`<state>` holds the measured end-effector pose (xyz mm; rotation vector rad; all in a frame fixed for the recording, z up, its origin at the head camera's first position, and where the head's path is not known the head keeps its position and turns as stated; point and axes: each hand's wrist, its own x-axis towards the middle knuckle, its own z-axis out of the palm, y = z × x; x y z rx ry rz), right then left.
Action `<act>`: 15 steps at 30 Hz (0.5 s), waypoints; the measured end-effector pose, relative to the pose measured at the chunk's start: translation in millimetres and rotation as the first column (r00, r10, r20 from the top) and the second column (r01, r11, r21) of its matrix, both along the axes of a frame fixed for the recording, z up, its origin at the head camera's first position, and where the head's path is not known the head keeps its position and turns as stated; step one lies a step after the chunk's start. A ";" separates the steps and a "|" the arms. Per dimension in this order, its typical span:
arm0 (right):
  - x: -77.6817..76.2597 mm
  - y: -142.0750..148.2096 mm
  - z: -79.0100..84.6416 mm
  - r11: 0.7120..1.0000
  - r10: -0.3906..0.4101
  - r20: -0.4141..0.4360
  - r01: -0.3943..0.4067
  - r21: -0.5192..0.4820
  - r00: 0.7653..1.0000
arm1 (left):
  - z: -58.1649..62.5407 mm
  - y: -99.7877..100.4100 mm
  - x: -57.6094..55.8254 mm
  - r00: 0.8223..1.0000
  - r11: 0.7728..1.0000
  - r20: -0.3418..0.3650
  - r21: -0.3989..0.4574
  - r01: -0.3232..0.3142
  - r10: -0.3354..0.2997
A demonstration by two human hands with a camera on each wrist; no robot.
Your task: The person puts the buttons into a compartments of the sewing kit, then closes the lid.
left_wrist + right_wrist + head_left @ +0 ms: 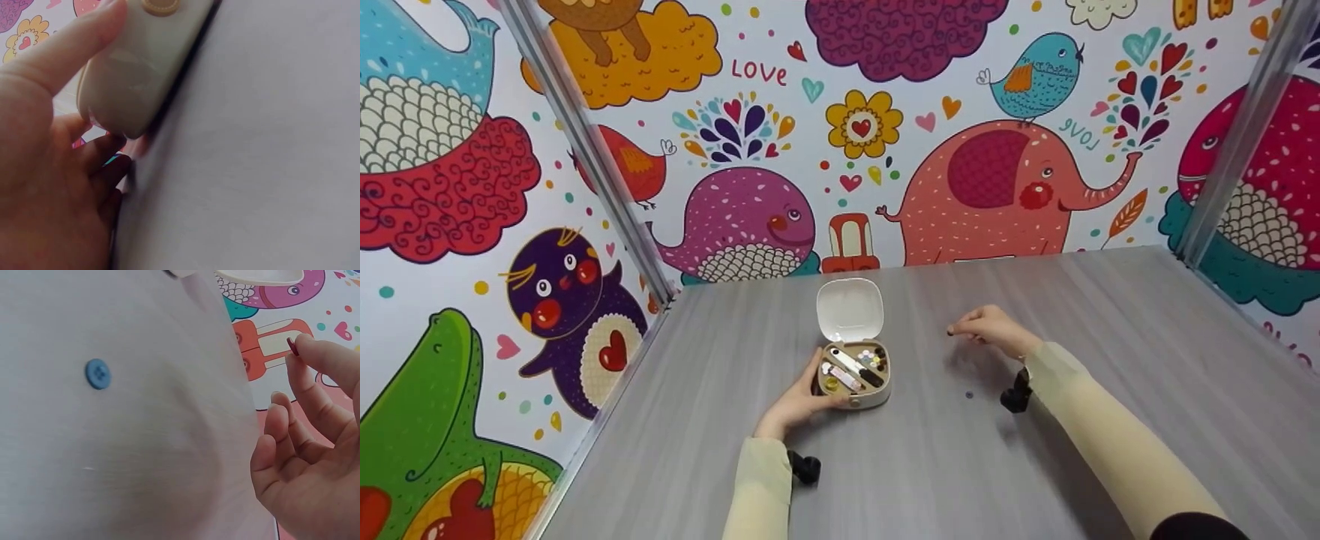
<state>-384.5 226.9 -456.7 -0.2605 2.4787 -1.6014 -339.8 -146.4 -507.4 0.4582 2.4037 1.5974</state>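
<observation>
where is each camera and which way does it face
Head: looks down at the grey table, open sewing kit, both hands and sleeves.
Left wrist: beside the left hand, which grips the kit's case.
Right wrist: faces right hand pinching a dark red button; blue button on table.
Head and right wrist share the blue button.

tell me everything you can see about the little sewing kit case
The sewing kit case is a small rounded box of cream plastic, lying flat on the grey table. Its hinged lid stands open toward the wall. Inside are small spools, buttons and a dark tool. A tan round clasp sits on the front wall. The left hand holds its left side, thumb on the front edge.
</observation>
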 end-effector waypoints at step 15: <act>-0.5 0.4 14.4 1.000 -0.008 0.008 0.007 0.008 1.000 | 1.3 0.3 -0.8 1.000 1.000 -0.005 -0.008 0.002 -0.002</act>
